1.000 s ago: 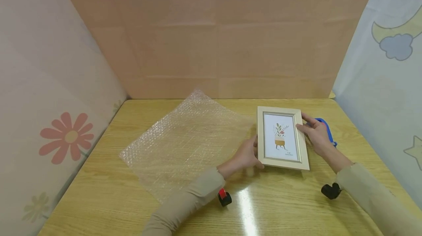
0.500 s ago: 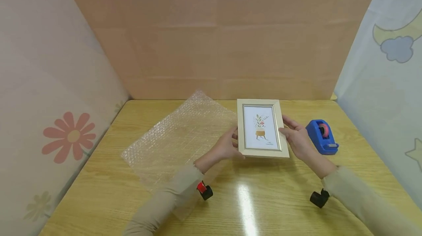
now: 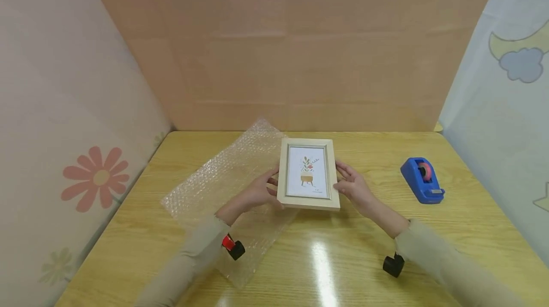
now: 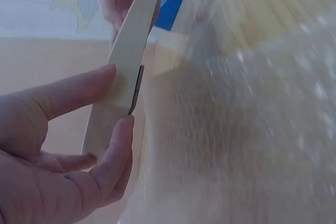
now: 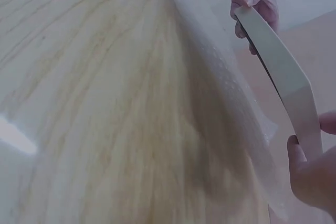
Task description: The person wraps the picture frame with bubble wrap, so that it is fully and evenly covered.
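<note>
A cream picture frame (image 3: 308,202) with a plant drawing is held face up between both hands in the head view. My left hand (image 3: 256,191) grips its left edge, and my right hand (image 3: 357,192) pinches the right edge. Both wrist views show the frame (image 4: 121,72) raised off the table, thumb on one face and fingers on the other. Under and left of it lies a sheet of bubble wrap (image 3: 223,168), partly hidden by the frame, left hand and sleeve.
A blue tape dispenser (image 3: 422,180) with a pink roll stands on the right of the wooden table (image 3: 369,269). An upright tan panel (image 3: 283,59) rises behind the table, with patterned walls at both sides. Small black cameras (image 3: 393,265) hang at the wrists.
Both hands have carried the picture frame leftward from near the tape dispenser to over the right part of the bubble wrap. The dispenser, partly covered before, is now in full view.
</note>
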### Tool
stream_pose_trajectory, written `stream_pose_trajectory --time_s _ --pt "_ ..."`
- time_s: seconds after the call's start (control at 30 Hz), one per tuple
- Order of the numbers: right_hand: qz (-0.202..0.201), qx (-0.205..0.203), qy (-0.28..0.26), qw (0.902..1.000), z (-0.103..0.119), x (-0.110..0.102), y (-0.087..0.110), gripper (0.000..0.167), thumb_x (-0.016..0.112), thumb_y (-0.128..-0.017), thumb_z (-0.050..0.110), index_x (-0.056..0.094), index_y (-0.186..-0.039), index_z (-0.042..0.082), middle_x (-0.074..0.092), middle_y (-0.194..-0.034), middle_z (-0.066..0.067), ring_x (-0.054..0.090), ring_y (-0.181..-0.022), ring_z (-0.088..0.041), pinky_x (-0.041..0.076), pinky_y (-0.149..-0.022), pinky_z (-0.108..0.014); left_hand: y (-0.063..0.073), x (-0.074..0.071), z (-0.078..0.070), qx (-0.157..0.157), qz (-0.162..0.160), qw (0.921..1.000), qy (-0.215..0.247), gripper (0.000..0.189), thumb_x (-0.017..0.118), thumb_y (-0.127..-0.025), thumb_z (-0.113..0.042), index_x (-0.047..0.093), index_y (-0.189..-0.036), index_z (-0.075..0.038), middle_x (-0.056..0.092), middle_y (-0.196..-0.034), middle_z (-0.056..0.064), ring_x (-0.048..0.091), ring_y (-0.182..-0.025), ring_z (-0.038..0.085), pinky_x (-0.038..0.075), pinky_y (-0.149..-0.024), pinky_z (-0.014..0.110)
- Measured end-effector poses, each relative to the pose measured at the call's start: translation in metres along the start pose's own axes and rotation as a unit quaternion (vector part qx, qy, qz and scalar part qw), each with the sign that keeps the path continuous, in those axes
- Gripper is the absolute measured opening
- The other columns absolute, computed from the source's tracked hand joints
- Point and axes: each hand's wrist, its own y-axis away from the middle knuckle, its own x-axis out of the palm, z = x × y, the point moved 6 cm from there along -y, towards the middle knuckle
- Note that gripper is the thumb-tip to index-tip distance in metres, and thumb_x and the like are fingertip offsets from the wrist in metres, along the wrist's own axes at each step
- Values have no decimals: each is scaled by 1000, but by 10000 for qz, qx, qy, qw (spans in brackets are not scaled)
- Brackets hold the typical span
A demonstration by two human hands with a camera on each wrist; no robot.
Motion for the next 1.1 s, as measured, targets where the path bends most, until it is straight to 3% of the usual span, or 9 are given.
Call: stream_pose_trajectory --time_s 0.1,0.17,0.23,0.4,0.47,0.6,0.77,1.1 --pt "265 -5 -21 9996 -7 11 -4 73 44 -82 -12 5 -144 -3 3 -150 -19 28 -129 -35 47 -83 -18 7 -12 9 -90 -31 9999 -83 100 78 -61 5 23 -144 -11 48 -117 16 58 -96 26 51 -78 36" --pt "264 55 -39 9996 -11 16 -7 72 46 -83 -11 9 -144 -2 6 -150 -18 41 -122 -29 47 -84 -20 10 -19 13 -64 -3 10000 -48 100 78 -62 5 22 -144 -9 47 -118 17 58 -97 27 51 -79 37" --pt "190 96 -125 9997 -13 21 -10 69 48 -83 -10 14 -143 -2 10 -150 -17 44 -117 -25 46 -86 -22 13 -26 17 -72 11 9999 -87 99 78 -63 3 22 -144 -9 46 -119 17 58 -98 27 50 -80 37" --pt "62 87 -452 9989 -15 39 -23 62 48 -85 -9 21 -140 -5 16 -148 -19 27 -129 -35 44 -90 -21 22 -44 28 -178 -88 9997 -123 98 78 -65 0 21 -145 -13 46 -121 17 57 -98 26 49 -81 37" --pt "102 108 -460 9988 -17 48 -28 61 48 -85 -9 21 -140 -5 16 -148 -19 22 -131 -39 40 -96 -27 26 -51 32 -210 -133 9996 -107 99 78 -65 1 21 -145 -13 45 -121 17 57 -98 26 49 -81 37" --pt "271 236 -168 9992 -22 64 -35 62 49 -85 -8 23 -141 -3 18 -147 -18 30 -127 -38 36 -100 -37 33 -66 41 -203 -62 9998 -3 98 77 -65 2 19 -144 -10 43 -123 20 56 -100 28 49 -81 37" --pt "411 335 203 9984 -28 83 -44 66 52 -83 -9 25 -142 1 31 -138 -22 45 -116 -34 45 -91 -34 37 -84 56 -179 133 9997 67 98 75 -68 2 16 -145 -8 40 -126 23 54 -104 31 49 -82 38" --pt "302 -5 892 9956 -34 119 -56 64 56 -79 -11 33 -137 -3 39 -134 -26 48 -111 -42 48 -87 -37 45 -116 80 -354 168 9989 -257 99 76 -69 -4 14 -145 -8 36 -131 25 48 -112 37 47 -85 41"
